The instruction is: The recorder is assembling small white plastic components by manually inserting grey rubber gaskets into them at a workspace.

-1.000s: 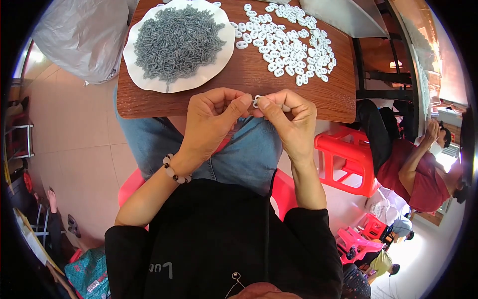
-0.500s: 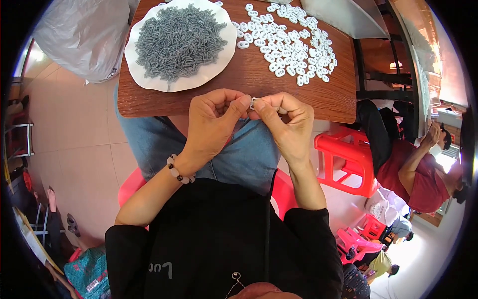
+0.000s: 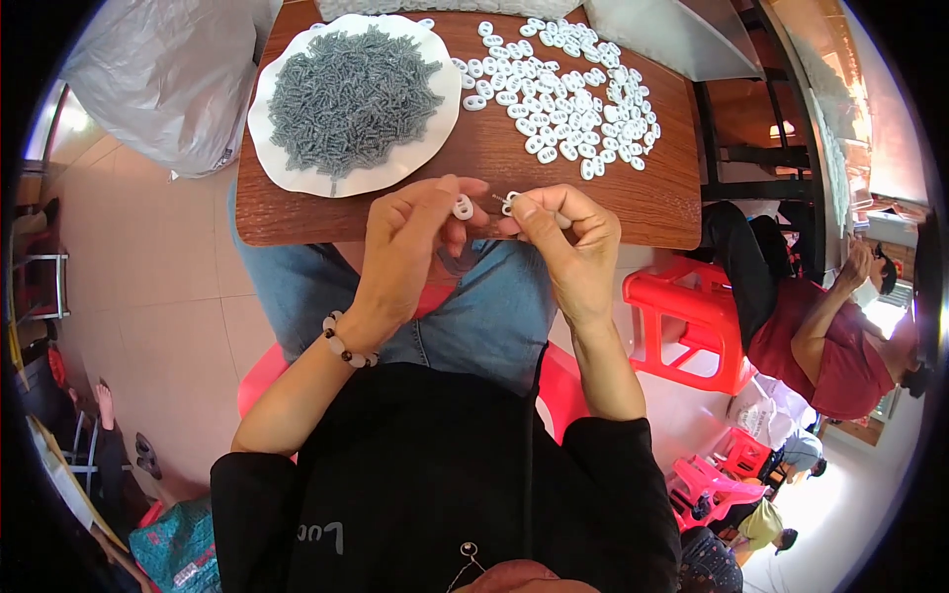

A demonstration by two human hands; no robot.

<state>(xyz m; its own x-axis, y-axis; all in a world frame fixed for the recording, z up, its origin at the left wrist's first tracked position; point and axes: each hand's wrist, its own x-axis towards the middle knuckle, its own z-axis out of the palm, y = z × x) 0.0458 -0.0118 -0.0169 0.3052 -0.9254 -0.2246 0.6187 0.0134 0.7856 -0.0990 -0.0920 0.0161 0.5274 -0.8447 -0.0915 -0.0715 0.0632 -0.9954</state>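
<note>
Over the table's front edge, my left hand (image 3: 407, 237) has a white oval two-hole piece (image 3: 463, 207) between thumb and fingers. A small gap to its right, my right hand (image 3: 571, 237) pinches another small white piece (image 3: 510, 204) between thumb and forefinger. A short thin grey bit, perhaps a spring, sticks out from that piece toward the left. Past my left hand stands a white wavy-rimmed plate (image 3: 297, 181), heaped with small grey coil springs (image 3: 356, 104). Many loose white two-hole pieces (image 3: 554, 104) lie spread beyond my right hand.
The brown wooden table (image 3: 474, 158) ends just before my lap. A large grey plastic bag (image 3: 163, 84) is at the far left. Red stools (image 3: 692, 321) and a person in a dark red top (image 3: 825, 346) are on the right. A pale panel (image 3: 682, 40) borders the table's far right.
My hands have drawn apart. The white piece in my left fingers now shows, and a thin grey bit is visible at the piece in my right. The table sits slightly lower in view.
</note>
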